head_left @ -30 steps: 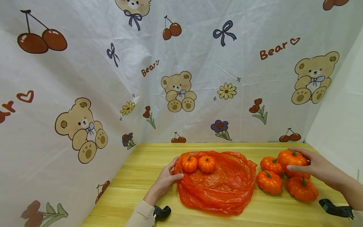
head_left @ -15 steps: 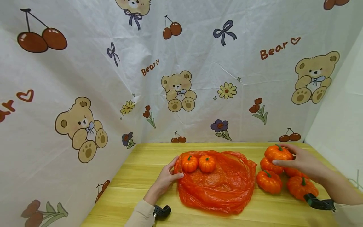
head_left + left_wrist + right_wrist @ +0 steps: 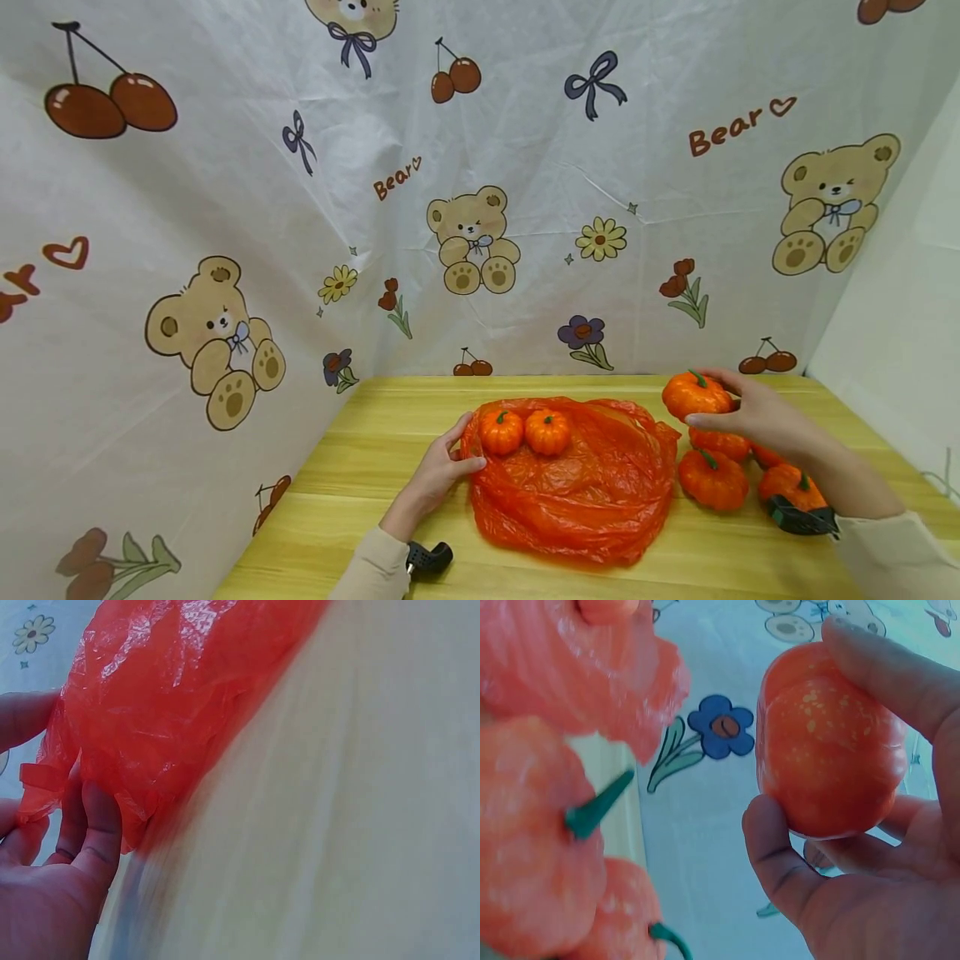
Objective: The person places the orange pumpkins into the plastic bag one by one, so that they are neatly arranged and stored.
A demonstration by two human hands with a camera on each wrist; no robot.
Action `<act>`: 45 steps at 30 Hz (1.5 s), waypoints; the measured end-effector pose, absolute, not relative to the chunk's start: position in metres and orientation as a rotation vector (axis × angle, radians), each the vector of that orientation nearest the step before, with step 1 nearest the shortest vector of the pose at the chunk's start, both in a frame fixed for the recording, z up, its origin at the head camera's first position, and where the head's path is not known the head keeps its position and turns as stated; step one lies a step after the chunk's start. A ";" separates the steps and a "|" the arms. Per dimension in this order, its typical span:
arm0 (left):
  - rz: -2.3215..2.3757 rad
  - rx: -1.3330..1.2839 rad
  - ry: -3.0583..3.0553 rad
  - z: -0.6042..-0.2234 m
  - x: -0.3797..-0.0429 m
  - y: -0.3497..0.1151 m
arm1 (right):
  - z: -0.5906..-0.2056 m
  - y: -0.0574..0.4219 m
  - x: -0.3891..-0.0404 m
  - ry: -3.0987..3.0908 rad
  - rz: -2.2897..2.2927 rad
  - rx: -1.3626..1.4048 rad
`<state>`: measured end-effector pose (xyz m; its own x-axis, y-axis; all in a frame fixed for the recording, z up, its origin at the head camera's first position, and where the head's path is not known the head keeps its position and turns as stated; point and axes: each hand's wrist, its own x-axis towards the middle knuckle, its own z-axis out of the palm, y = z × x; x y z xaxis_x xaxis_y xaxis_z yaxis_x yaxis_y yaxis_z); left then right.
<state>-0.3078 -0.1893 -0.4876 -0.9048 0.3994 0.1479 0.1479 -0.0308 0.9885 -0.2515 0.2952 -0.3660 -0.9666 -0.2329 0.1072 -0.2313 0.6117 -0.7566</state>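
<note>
A white cloth printed with bears, cherries, bows and flowers (image 3: 517, 150) covers the far side and the left. In front of it lies the wood-grained yellow worktop (image 3: 337, 492). A crumpled, thin red plastic bag (image 3: 577, 533) is spread over the worktop's middle, its mouth facing up and its film wrinkled along the near side.

Pale sleeves (image 3: 892, 554) reach in from the near edge, one at each side. The left hand (image 3: 438, 468) is at the bag's left rim, pinching the film between thumb and curled fingers. The right hand (image 3: 768, 423) grips an orange pumpkin (image 3: 696, 397), thumb on its near side and fingers round its far side; this pumpkin is just beyond the bag's far right corner, apart from the others.

Four more pumpkins are grouped to the right of the bag: one farther off (image 3: 718, 444), one nearer and to the left (image 3: 712, 481), one nearer and to the right (image 3: 791, 486), and one mostly hidden by the right forearm (image 3: 765, 457). Two smaller pumpkins (image 3: 547, 432) rest side by side in the bag's far left part.

A black device is at each wrist; the right one (image 3: 801, 517) partly hides the near right pumpkin. Smallest are the green stems (image 3: 600, 806).
</note>
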 end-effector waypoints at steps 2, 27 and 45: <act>2.050 0.589 2.054 -0.487 -0.308 -0.189 | -0.365 0.289 -0.253 2.774 -1.383 -0.429; 2.047 0.581 2.040 -0.492 -0.311 -0.190 | -0.353 0.226 -0.275 2.600 -1.380 -0.471; 2.063 0.573 2.021 -0.489 -0.310 -0.189 | -0.373 0.185 -0.304 2.428 -1.350 -0.432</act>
<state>-0.3103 -0.1888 -0.4890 -0.9056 0.4021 0.1350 0.1268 -0.0472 0.9908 -0.3042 0.1846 -0.3728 -0.9001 -0.4138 -0.1362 -0.1027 0.5054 -0.8567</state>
